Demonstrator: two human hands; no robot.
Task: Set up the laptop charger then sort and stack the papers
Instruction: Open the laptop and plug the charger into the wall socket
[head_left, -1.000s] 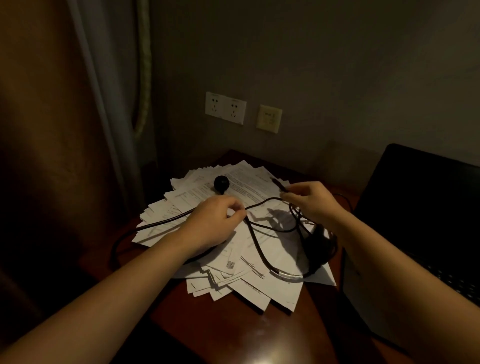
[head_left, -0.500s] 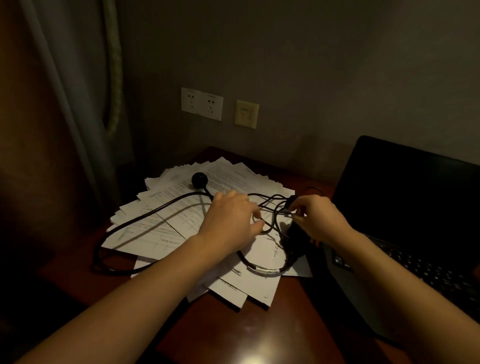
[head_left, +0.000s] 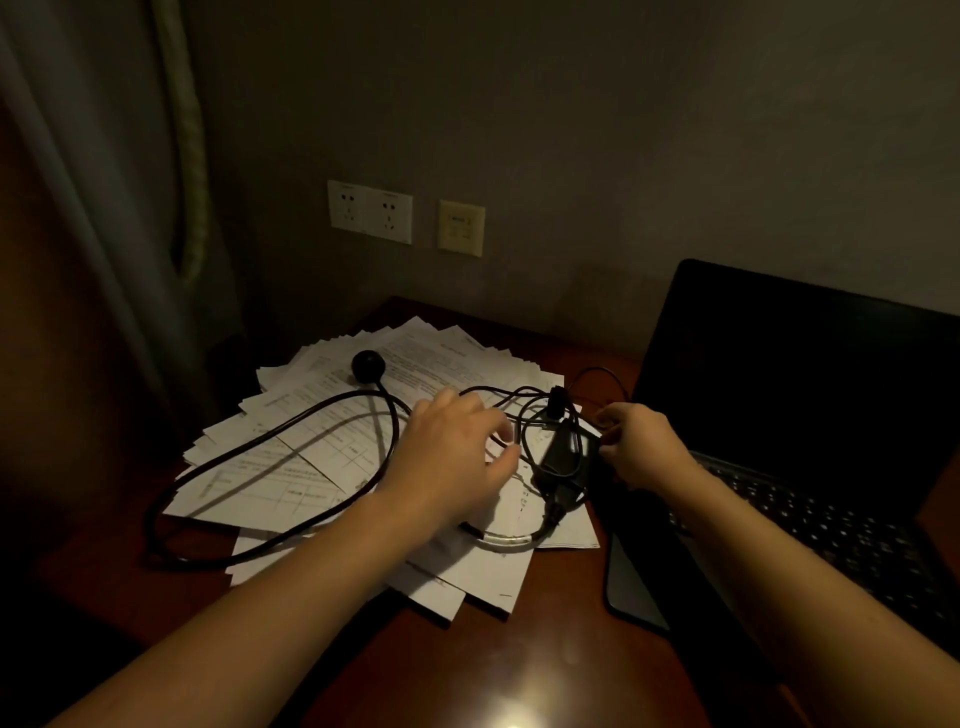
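A messy pile of white printed papers (head_left: 311, 457) covers the left half of the dark wooden desk (head_left: 519, 670). On the pile lies the black laptop charger: its round plug (head_left: 368, 365), a long looping cable (head_left: 249, 452) and the power brick (head_left: 563, 457). My left hand (head_left: 452, 457) hovers over the thin tangled cable, fingers curled near it; whether it grips the cable cannot be made out. My right hand (head_left: 641, 447) pinches the thin cable just right of the brick. The open black laptop (head_left: 810, 415) stands at the right, screen dark.
Two white wall sockets (head_left: 370, 211) and a yellowish switch plate (head_left: 461, 227) sit on the grey wall behind the desk. A curtain (head_left: 104, 208) with a green rope tie hangs at the left. Light glares on the desk's near edge.
The view has shifted right, bringing the laptop further in. My right hand has moved right to the brick's far side. My left hand has slid toward the tangled thin cable.
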